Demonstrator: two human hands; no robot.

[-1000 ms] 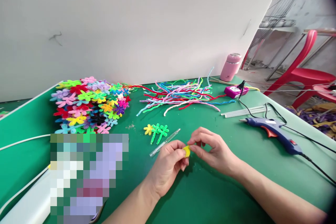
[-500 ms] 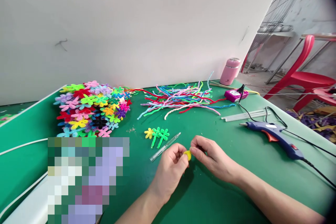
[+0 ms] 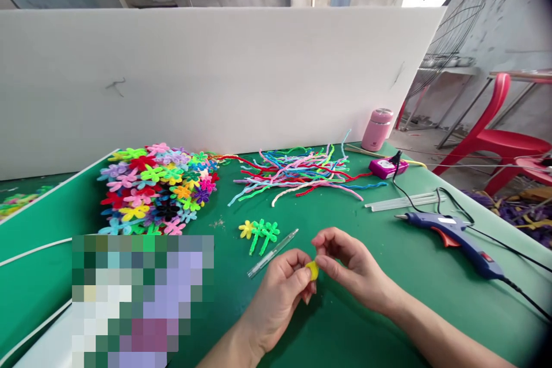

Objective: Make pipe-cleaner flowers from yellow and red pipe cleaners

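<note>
Right of the pen (image 3: pixel 273 253), the left hand (image 3: pixel 282 284) pinches a yellow piece (image 3: pixel 313 271); whether the right hand (image 3: pixel 351 267), fingertips beside it, also grips is unclear.

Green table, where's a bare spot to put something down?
The table is bare between the right hand and the glue gun, and between that hand and the fuzzy sticks. It's crowded around the flower pile and those sticks.

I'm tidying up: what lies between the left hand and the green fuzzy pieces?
In the head view, a clear pen lies between the left hand and the green pieces.
</note>
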